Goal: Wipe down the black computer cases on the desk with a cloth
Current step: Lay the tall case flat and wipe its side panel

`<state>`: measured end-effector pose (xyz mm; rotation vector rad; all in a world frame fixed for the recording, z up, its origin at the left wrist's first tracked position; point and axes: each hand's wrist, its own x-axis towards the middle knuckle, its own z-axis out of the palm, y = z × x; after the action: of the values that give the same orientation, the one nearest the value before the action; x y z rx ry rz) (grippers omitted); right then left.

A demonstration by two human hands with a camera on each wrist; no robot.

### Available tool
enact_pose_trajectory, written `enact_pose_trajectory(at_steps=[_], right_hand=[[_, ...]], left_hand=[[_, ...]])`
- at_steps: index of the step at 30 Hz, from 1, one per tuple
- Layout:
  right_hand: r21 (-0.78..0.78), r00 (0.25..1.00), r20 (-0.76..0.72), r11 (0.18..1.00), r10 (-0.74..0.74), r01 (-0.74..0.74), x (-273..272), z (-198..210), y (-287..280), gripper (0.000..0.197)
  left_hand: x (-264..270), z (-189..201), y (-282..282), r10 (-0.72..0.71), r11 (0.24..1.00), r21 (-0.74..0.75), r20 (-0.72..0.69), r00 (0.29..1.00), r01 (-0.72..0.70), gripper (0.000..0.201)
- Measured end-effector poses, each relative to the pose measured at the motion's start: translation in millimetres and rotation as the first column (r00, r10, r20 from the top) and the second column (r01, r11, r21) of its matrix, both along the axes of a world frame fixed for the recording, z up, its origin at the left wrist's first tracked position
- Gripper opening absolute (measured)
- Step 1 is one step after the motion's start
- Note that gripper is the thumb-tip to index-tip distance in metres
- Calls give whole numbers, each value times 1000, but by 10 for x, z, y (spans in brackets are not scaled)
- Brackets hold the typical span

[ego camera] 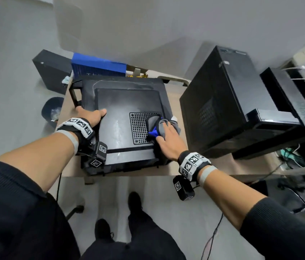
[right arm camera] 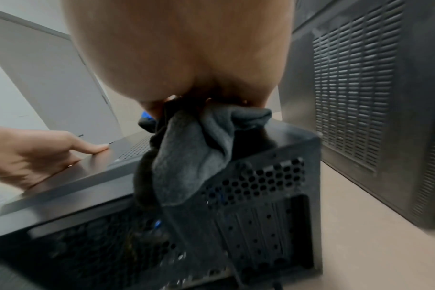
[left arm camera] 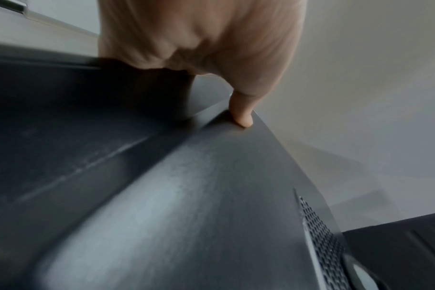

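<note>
The desk (ego camera: 176, 171) carries two black cases: the upright case (ego camera: 221, 102) at about two o'clock from my hands and the flat case (ego camera: 118, 128) lying on its side straight ahead at twelve. The flat one sits close to the near desk edge, so my worry is that a hard stroke towards six o'clock could shove it over the lip. The cloth (ego camera: 157, 126) lies bunched over the vent grille (ego camera: 138, 126), and I judge a fold could snag in the holes (a corner hangs down the rear panel too). My left hand (ego camera: 89, 116) braces the case's nine o'clock edge, fingers over the rim, thumb flat on top. My right hand (ego camera: 168, 141) presses the cloth down, fingers spread and fairly straight, wrist pointing back to five o'clock.
</note>
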<state>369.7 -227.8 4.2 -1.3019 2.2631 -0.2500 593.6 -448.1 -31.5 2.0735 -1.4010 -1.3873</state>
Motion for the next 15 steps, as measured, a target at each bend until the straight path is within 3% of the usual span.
enact_pose_trajectory(at_steps=[4, 8, 12, 15], right_hand=[[16, 999, 40, 1000, -15, 14, 102, 21, 293, 68], [49, 998, 30, 997, 58, -59, -5, -46, 219, 73], [51, 997, -17, 996, 74, -73, -231, -45, -374, 79], [35, 986, -139, 996, 89, -85, -426, -104, -1007, 91]], left_hand=[[1, 8, 21, -13, 1000, 3, -30, 999, 13, 113], [20, -69, -12, 2, 1000, -17, -78, 997, -4, 116], [19, -92, -29, -13, 1000, -22, -83, 996, 12, 117], [33, -103, -35, -12, 999, -47, -109, 994, 7, 109]])
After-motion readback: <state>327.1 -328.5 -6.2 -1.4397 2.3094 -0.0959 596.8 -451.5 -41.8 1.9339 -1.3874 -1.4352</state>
